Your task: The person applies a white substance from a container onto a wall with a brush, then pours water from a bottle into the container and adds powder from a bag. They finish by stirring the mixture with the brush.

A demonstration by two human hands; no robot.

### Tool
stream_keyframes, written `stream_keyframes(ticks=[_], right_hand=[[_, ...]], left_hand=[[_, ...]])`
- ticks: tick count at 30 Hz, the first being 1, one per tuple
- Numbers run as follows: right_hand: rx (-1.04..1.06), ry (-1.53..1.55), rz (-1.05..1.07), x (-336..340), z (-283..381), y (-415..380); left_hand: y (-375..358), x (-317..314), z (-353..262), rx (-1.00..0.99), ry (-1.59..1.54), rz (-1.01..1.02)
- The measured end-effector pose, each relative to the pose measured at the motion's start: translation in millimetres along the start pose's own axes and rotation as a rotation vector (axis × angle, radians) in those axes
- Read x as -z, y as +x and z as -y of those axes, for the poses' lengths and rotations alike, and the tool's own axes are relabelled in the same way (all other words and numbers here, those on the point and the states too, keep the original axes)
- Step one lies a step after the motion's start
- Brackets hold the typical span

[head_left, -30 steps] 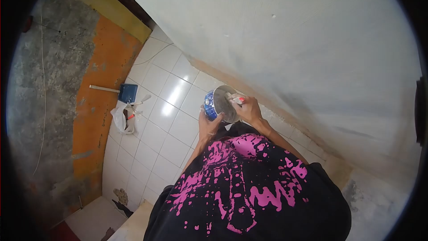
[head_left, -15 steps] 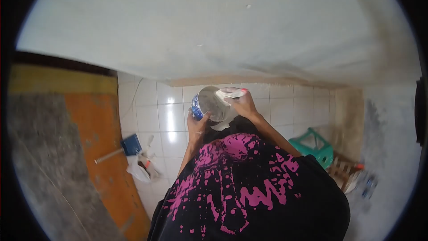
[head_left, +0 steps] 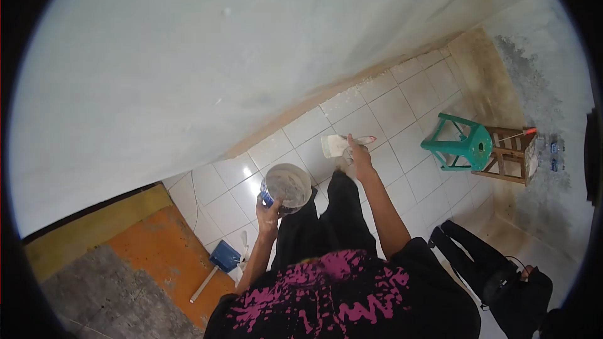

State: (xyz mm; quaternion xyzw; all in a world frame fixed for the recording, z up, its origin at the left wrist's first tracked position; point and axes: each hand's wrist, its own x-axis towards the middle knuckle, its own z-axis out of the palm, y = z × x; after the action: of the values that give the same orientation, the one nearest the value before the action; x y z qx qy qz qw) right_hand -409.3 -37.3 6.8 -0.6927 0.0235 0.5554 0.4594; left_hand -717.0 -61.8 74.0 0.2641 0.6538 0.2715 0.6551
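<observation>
My left hand (head_left: 269,215) grips the rim of a round tub (head_left: 287,172) with a blue label, its thumb over the edge. Greyish-white residue coats the inside of the tub. In my right hand (head_left: 359,154) is a wide paintbrush (head_left: 335,145), its pale bristles pointing left and a red-tipped handle end showing on the right. The brush is apart from the tub, to the right of it and a little higher in the view. My right fingers are closed around the brush.
A pale wall (head_left: 188,75) fills the top, meeting white floor tiles (head_left: 352,116). At right stand a green plastic stool (head_left: 468,144) and a brown wooden stool (head_left: 512,157). Another person in dark clothes (head_left: 496,276) is at lower right. A blue dustpan (head_left: 225,255) lies by an orange-and-grey board (head_left: 151,251).
The brush has come out of the tub and moved right. The tub has shifted down slightly. My view has turned right, bringing another person into sight.
</observation>
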Motion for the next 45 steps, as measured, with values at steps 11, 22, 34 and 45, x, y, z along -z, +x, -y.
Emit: stream_keyframes(ticks=[11, 22, 34, 45], right_hand=[[0.297, 0.248, -0.092, 9, -14, 172], [0.346, 0.47, 0.075, -36, 8, 239], [-0.099, 0.435, 0.403, 64, -46, 211], [-0.167, -0.381, 0.42, 0, -35, 321]], left_hand=[[17, -46, 94, 0.046, 0.088, -0.071], [4, -94, 123, 0.214, 0.079, -0.165], [17, -116, 114, 0.257, 0.092, -0.219], [26, -111, 125, 0.234, 0.103, -0.231]])
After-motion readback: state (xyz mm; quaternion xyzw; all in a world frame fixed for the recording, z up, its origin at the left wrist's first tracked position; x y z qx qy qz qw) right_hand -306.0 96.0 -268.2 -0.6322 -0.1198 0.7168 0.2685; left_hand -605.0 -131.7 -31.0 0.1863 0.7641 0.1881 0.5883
